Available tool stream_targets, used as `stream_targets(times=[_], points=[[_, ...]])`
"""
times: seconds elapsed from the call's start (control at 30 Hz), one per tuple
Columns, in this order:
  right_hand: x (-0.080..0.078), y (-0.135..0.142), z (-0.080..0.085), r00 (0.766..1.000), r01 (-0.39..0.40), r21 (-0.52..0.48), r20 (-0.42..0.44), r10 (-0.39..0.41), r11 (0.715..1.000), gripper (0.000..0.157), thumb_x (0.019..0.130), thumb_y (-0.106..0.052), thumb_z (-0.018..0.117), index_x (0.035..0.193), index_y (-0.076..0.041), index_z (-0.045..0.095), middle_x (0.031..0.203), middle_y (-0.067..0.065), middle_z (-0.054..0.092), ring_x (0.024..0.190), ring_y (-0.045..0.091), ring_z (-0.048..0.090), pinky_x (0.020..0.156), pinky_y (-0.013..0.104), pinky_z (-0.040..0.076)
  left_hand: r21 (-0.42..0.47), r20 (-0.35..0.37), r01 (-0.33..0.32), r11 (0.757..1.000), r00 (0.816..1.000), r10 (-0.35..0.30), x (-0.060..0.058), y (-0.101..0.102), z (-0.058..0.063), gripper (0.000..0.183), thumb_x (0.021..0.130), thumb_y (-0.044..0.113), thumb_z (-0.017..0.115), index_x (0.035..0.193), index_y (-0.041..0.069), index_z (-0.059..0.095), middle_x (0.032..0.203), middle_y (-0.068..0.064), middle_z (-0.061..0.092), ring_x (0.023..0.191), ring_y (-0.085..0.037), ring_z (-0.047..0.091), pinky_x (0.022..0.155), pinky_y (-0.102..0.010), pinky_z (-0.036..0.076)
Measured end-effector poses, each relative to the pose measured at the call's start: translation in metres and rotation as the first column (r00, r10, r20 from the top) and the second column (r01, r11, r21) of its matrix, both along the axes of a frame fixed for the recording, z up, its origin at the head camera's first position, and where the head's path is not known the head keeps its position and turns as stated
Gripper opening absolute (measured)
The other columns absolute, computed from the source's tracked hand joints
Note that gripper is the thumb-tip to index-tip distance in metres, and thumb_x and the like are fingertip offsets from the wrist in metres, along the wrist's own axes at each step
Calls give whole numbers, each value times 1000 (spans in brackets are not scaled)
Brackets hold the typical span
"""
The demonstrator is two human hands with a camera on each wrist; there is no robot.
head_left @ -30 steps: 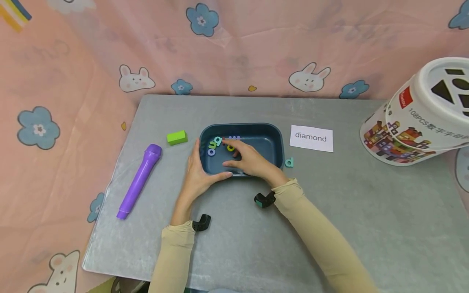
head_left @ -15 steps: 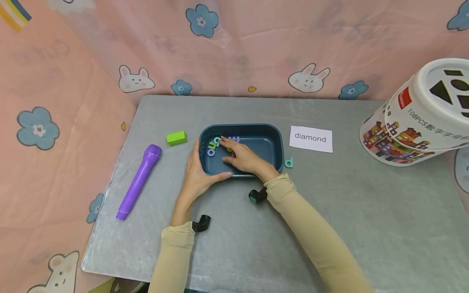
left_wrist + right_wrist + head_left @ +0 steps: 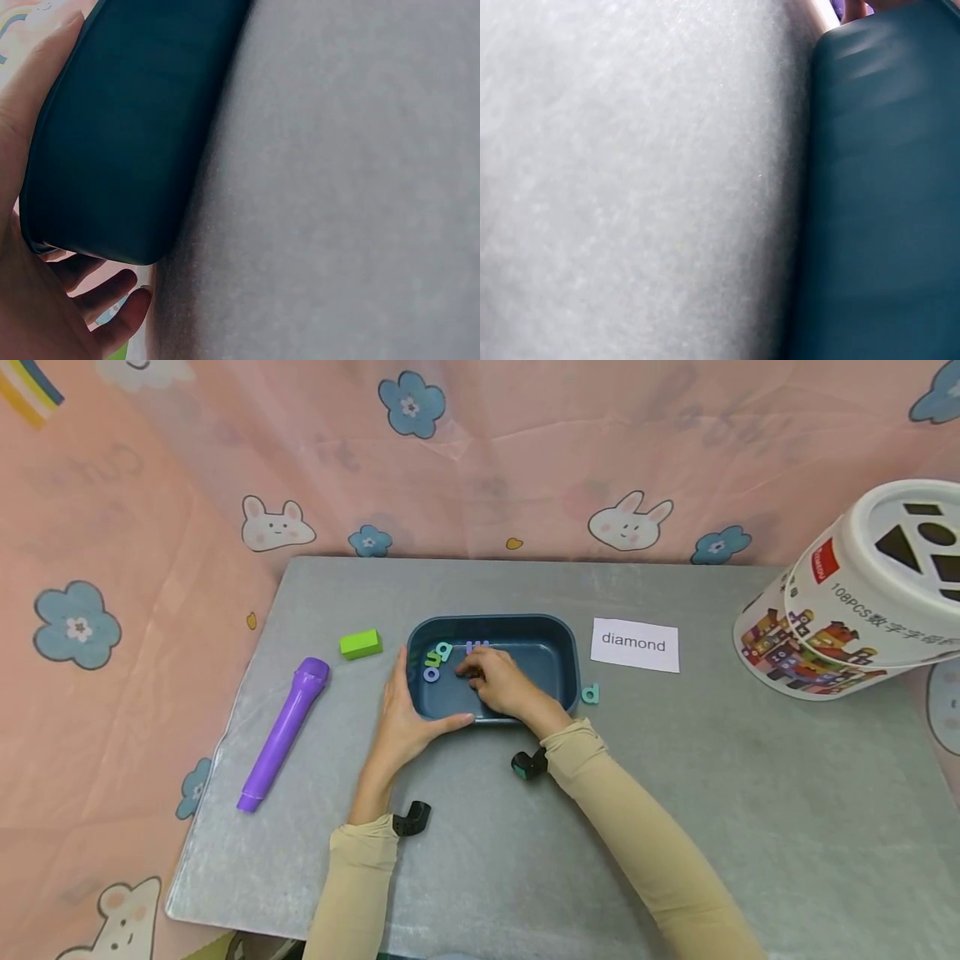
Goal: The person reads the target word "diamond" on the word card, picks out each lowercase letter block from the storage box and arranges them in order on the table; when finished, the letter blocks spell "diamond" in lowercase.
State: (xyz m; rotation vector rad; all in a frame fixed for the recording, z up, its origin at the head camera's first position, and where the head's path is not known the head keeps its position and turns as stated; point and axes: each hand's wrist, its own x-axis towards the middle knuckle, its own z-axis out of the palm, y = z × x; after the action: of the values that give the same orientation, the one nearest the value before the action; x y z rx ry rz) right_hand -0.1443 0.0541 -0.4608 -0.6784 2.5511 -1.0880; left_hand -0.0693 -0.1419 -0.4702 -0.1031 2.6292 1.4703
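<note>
A dark blue rectangular tray (image 3: pixel 551 672) sits on the table, holding several small toy letters. My left hand (image 3: pixel 401 706) grips its near left corner, thumb along the front rim and fingers around the left side; the left wrist view shows this hand (image 3: pixel 34 187) against the tray wall (image 3: pixel 127 135). Inside the tray, my right hand (image 3: pixel 506 683) has its fingers curled low over the floor. Whatever lies under those fingertips is hidden. Left of them are a teal letter (image 3: pixel 444 652), a green letter (image 3: pixel 432 660) and a purple ring-shaped letter (image 3: pixel 431 675). Behind is a purple letter (image 3: pixel 474 647).
A teal letter (image 3: pixel 590 694) lies outside the tray's right side, near a card (image 3: pixel 634 645) reading "diamond". A green block (image 3: pixel 361 644) and a purple toy microphone (image 3: pixel 285 735) lie to the left. At far right stands a large white tub (image 3: pixel 847 610).
My right hand first reached left toward the teal letter, then drew back slightly and curled its fingers. The yellow letter seen earlier is now out of sight. My left hand stays put.
</note>
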Motion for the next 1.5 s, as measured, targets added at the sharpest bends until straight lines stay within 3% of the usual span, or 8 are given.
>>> stream_targets(times=[0.13, 0.27, 0.43, 0.67, 0.87, 0.97, 1.17, 1.5], points=[[2, 1, 1, 999, 42, -63, 5, -41, 997, 29, 103, 9, 57, 126, 3, 73, 109, 16, 73, 93, 25, 69, 87, 39, 59, -1, 0, 6, 1000, 1000, -6, 0, 0, 0, 140, 74, 51, 95, 172, 32, -3, 180, -7, 5, 166, -34, 8, 129, -64, 21], [8, 7, 8, 997, 67, -137, -13, -70, 988, 27, 103, 6, 62, 129, 1, 68, 107, 15, 78, 89, 25, 74, 83, 40, 60, -8, 12, 8, 1000, 1000, -8, 1, 1, 1, 140, 74, 53, 95, 172, 31, -3, 180, -8, 5, 166, -35, 9, 129, -65, 21], [18, 18, 22, 993, 59, -204, -86, -78, 977, 16, 98, -1, 73, 114, -5, 71, 106, 10, 81, 101, 25, 76, 85, 43, 59, -6, 14, -1, 1000, 1000, 1, 1, 0, 1, 141, 74, 52, 95, 172, 30, -3, 180, -7, 5, 166, -34, 8, 129, -64, 20], [34, 43, 39, 970, 43, -295, -216, -111, 954, 13, 94, 2, 78, 106, -3, 80, 105, 12, 81, 91, 25, 76, 80, 41, 63, -13, 12, -4, 1000, 1000, 4, 0, 1, 1, 142, 73, 51, 96, 172, 29, -3, 180, -6, 5, 166, -33, 8, 130, -64, 20], [44, 76, 42, 937, 74, -396, -286, -199, 915, 24, 86, 9, 81, 108, -2, 82, 100, 12, 78, 89, 24, 73, 81, 22, 58, -15, 28, -14, 1000, 1000, 14, 1, 3, 2, 142, 72, 50, 97, 172, 31, -3, 180, -5, 5, 166, -32, 8, 130, -64, 20], [49, 92, 39, 929, 124, -453, -260, -264, 883, 28, 86, 11, 81, 112, 1, 80, 100, 14, 77, 88, 18, 71, 81, 13, 54, -15, 27, -17, 1000, 999, 17, 1, 3, 2, 143, 72, 49, 97, 172, 30, -2, 180, -5, 5, 166, -31, 8, 130, -63, 19], [59, 122, 28, 912, 253, -534, -146, -383, 807, 24, 86, 14, 79, 109, 9, 75, 99, 23, 76, 88, -1, 70, 82, 12, 55, -19, 30, -20, 1000, 999, 20, 2, 3, 2, 143, 72, 49, 97, 172, 32, -3, 180, -5, 5, 166, -31, 8, 130, -63, 19], [55, 166, 6, 857, 474, -427, 22, -516, 770, 21, 89, 13, 78, 109, 14, 74, 101, 33, 74, 79, -8, 68, 75, 7, 55, -16, 25, -21, 1000, 999, 21, 1, 2, 1, 143, 72, 49, 97, 172, 33, -3, 180, -5, 5, 166, -31, 8, 130, -64, 19]])
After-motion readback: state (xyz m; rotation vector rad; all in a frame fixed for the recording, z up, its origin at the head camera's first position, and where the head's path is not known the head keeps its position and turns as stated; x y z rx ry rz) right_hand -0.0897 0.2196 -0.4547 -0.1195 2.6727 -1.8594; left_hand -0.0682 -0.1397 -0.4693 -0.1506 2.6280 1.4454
